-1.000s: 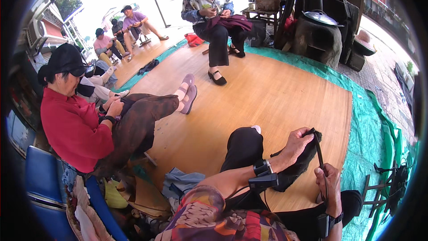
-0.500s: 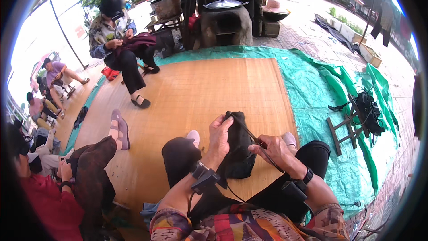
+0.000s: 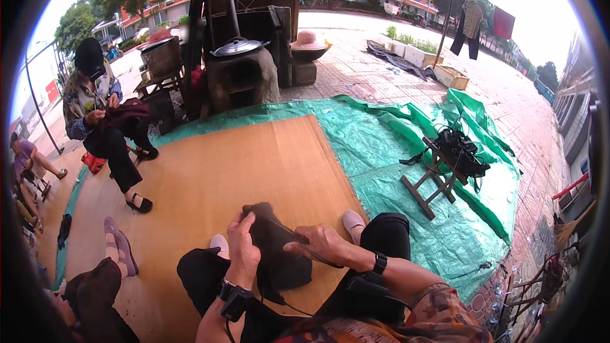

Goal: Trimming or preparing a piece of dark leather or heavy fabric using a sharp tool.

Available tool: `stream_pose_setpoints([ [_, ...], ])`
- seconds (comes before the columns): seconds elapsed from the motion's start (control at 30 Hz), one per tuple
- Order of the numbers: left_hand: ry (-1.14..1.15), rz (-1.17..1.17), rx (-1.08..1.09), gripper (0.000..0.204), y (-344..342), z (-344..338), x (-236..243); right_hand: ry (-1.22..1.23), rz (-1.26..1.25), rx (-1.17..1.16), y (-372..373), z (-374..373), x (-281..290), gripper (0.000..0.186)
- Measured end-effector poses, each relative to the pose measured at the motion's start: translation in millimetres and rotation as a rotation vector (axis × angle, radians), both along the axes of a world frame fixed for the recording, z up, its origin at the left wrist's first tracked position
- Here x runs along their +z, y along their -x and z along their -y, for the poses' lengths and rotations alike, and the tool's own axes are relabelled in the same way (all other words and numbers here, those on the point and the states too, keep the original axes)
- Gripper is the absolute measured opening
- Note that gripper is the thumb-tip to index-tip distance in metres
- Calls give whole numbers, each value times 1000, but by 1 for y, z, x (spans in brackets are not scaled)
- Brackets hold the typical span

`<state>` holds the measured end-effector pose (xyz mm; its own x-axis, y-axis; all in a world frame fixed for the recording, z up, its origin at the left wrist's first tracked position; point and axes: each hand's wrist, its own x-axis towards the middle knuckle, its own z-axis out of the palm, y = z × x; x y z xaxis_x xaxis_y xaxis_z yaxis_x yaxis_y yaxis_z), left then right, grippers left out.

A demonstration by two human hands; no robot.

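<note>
A piece of black cloth [image 3: 283, 260] hangs between my hands, over the gap between my knees. Its upper corner is pinched between the thumb and fingers of my left hand [image 3: 243, 251]. My right hand [image 3: 324, 244], to the right of the cloth, is closed on a thin dark cord [image 3: 322, 258]. One stretch of the cord runs from the cloth's upper edge to my right fingers, and its other end trails past them. The cloth's exact kind cannot be made out.
A tan mat [image 3: 254, 159] lies on a green tarp [image 3: 375, 159]. On the right stands a small wooden stool [image 3: 427, 190] with a black bag [image 3: 459, 152]. Ahead is a clay stove [image 3: 244, 76]. A seated person [image 3: 105, 108] handles dark red cloth [image 3: 124, 114]; others sit left.
My view has turned right and tilted up, so the scene sits further left and lower. Both hands still hold the cloth and cord. The cloth now shows broader between them.
</note>
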<state>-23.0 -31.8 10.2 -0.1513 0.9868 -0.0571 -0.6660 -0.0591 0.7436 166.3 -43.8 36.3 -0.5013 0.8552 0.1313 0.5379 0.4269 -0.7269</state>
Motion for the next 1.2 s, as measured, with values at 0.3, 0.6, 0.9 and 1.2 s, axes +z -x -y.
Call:
stream_pose_setpoints([
  [0.3, 14, -48, 34, 15, -3, 8, 6, 22, -93, 30, 1, 2, -19, 50],
  [0.6, 32, -63, 37, 16, -3, -1, -7, 72, -132, 47, -2, -1, -9, 46],
  [0.9, -1, -81, 12, 16, -4, 7, 4, 53, -97, 39, -1, 0, -13, 44],
  [1.2, 3, -74, -14, 15, -7, 1, -2, 43, -101, 25, -6, 0, -14, 46],
])
